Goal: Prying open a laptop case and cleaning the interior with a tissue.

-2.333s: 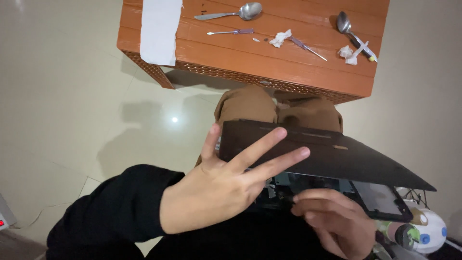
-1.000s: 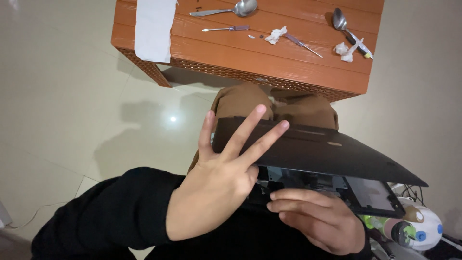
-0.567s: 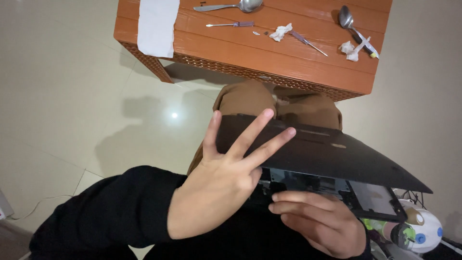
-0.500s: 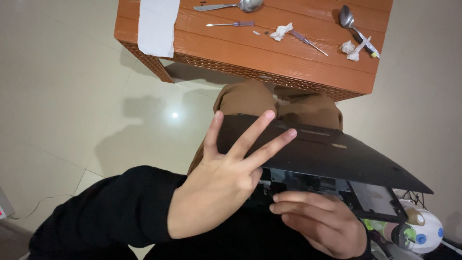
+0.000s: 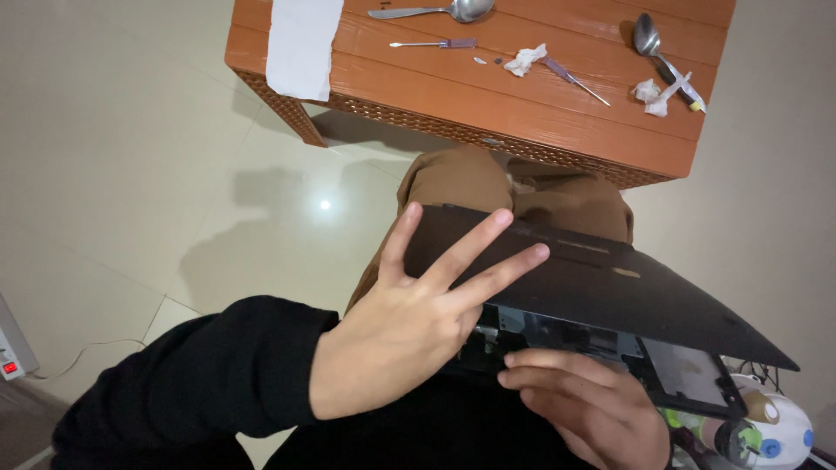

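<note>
We see a black laptop base (image 5: 601, 292) at center right of the frame, held tilted over the lap, its flat black panel facing up and the opened underside with dark internals showing along the lower edge. The left hand (image 5: 409, 326) sits at center, three fingers spread out flat against the panel's near corner, palm pressing the edge, not curled around anything. The right hand (image 5: 583, 405) at lower right cups the base from below, fingers bent along the open edge; we think it grips the frame, but the contact is partly hidden. Black sleeve (image 5: 200, 383) fills lower left. Brown trousers (image 5: 470, 178) show above the laptop.

Top of frame: an orange wooden table (image 5: 435, 87) with a white paper strip (image 5: 303, 43) at upper left, a spoon (image 5: 435, 10), a small screwdriver (image 5: 435, 43), crumpled tissue (image 5: 525, 59), a second spoon (image 5: 649, 39) at upper right. White round device (image 5: 784, 431) at lower right corner. Cream tiled floor (image 5: 122, 174) on the left.
</note>
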